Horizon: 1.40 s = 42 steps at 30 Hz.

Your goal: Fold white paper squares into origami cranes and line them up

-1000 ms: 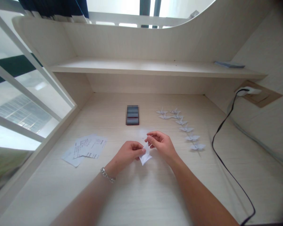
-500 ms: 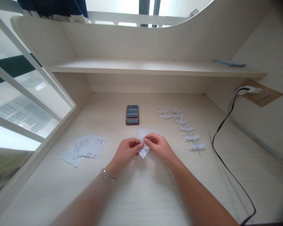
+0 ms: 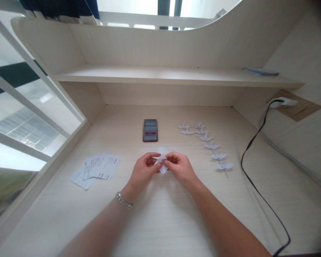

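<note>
Both hands meet over the middle of the pale wooden desk (image 3: 155,221). Between them is a small folded piece of white paper (image 3: 162,165), partly folded into an origami shape. My left hand (image 3: 144,170) pinches its left side with fingers closed, a metal bracelet on the wrist. My right hand (image 3: 179,166) pinches the right side, fingers curled around it. The paper is held just above the desk surface.
A curved row of several finished white paper cranes (image 3: 211,146) lies to the right. A dark phone (image 3: 150,130) lies behind the hands. Printed paper sheets (image 3: 97,168) lie at the left. A black cable (image 3: 256,178) runs from a wall socket (image 3: 282,103) along the right. A shelf (image 3: 176,76) spans above.
The hands have drawn closer together and slightly away from me, and the paper, which hung down longer a second ago, is now folded up smaller between the fingertips.
</note>
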### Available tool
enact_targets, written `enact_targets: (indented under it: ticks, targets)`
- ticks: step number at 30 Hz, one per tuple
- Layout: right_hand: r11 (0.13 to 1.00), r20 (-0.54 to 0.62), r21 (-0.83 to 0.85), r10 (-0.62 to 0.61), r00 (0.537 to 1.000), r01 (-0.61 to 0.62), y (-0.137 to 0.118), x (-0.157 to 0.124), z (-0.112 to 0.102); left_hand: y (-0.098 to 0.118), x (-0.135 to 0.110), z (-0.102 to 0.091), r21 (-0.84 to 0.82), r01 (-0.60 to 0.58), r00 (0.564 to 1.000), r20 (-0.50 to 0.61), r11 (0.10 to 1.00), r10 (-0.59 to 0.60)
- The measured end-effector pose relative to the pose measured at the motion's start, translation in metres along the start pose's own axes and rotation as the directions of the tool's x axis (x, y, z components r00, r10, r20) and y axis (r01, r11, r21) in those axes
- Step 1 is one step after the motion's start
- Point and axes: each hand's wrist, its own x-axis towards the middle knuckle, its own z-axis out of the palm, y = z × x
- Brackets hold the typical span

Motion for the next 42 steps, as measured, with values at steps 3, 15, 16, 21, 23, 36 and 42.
enact_targets:
  ticks: [3, 15, 16, 21, 23, 36, 42]
  targets:
    - [0.999, -0.057, 0.004, -0.036, 0.998, 0.036, 0.0014, 0.0, 0.0015, 0.0001, -0.0012, 0.0018, -0.026, 0.06, 0.997, 0.045, 0.998, -0.059]
    - [0.997, -0.131, 0.002, -0.078, 0.988, 0.079, 0.0019, -0.0001, 0.0032, 0.0029, -0.0051, 0.004, -0.001, 0.088, 0.987, 0.138, 0.996, -0.087]
    - [0.996, -0.139, 0.003, -0.084, 0.987, 0.085, 0.0019, -0.0001, 0.0034, 0.0034, -0.0053, 0.0037, 0.006, 0.087, 0.985, 0.15, 0.996, -0.087]
    - [0.995, -0.158, 0.019, -0.089, 0.983, 0.093, 0.0022, 0.001, 0.0033, 0.0041, -0.0048, 0.0004, 0.007, 0.06, 0.982, 0.181, 0.998, -0.06]
    - [0.995, -0.157, 0.026, -0.087, 0.984, 0.092, 0.002, 0.0014, 0.0027, 0.0037, -0.0045, -0.0005, -0.004, 0.051, 0.981, 0.187, 0.999, -0.05]
    - [0.998, -0.056, 0.056, -0.018, 0.998, 0.021, 0.0028, 0.0011, -0.0001, 0.0005, -0.0001, -0.0027, 0.064, -0.06, 0.998, 0.036, 0.996, 0.057]
    - [0.996, -0.018, 0.079, 0.033, 0.999, -0.032, 0.0012, 0.0004, -0.0009, 0.0016, 0.0008, -0.0046, 0.11, -0.05, 0.999, 0.014, 0.993, 0.049]
